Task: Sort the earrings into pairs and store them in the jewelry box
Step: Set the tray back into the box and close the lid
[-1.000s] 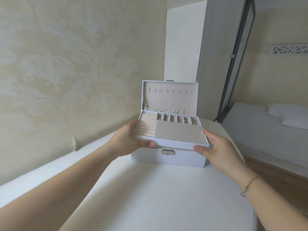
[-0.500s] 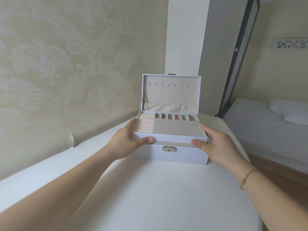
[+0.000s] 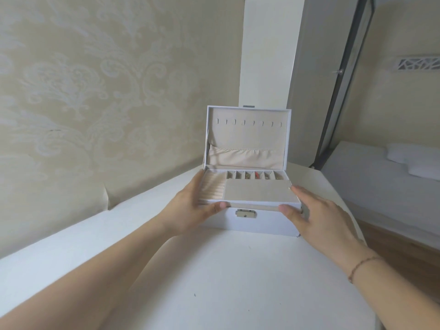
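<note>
The jewelry box stands near the far edge of the surface, lid upright and open toward the wall. Its removable tray sits on top of the base, level or nearly so, with its long axis running left to right across the view. The left hand grips the tray's left end, fingers along the side and thumb curled round the front lip; the right hand holds the right end, thumb pressed on the front corner and fingers lying along the side. Each grip therefore pinches one short end of the tray, and the tray lies squarely between them, both hands about equally near.

The earrings lie in the row of small compartments along the tray's back edge, just in front of the lid's gathered pocket; they look sorted (too small to tell which match). The ring rolls fill the tray's left part, and a flat padded panel covers the front right.

My reading is that the tray is being seated into the base, so the next move turns on keeping it level and square over the opening. The metal clasp on the base front sits below the tray lip, between the two thumbs. A bed lies well apart, off the surface's right edge.
</note>
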Action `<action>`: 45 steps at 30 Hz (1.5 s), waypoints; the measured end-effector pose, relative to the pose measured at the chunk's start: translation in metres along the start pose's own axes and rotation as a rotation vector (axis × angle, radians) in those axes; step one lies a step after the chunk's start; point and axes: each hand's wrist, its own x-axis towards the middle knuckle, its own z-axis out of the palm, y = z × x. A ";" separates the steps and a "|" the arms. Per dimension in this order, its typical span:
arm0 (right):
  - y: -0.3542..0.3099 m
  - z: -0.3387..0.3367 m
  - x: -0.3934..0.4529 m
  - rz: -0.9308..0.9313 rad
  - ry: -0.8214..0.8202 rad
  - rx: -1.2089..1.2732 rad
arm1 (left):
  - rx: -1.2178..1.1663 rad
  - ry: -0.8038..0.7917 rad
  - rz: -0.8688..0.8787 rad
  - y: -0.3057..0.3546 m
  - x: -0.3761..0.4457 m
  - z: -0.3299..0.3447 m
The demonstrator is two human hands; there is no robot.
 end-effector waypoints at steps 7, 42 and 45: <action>0.028 0.011 0.003 -0.407 0.207 -0.431 | 0.034 -0.017 0.073 -0.013 0.001 -0.002; 0.021 0.054 0.150 0.398 0.000 0.782 | -0.844 0.183 -0.216 -0.032 0.121 0.009; 0.031 0.053 0.146 0.399 0.016 0.897 | -0.897 0.167 -0.208 -0.040 0.116 0.008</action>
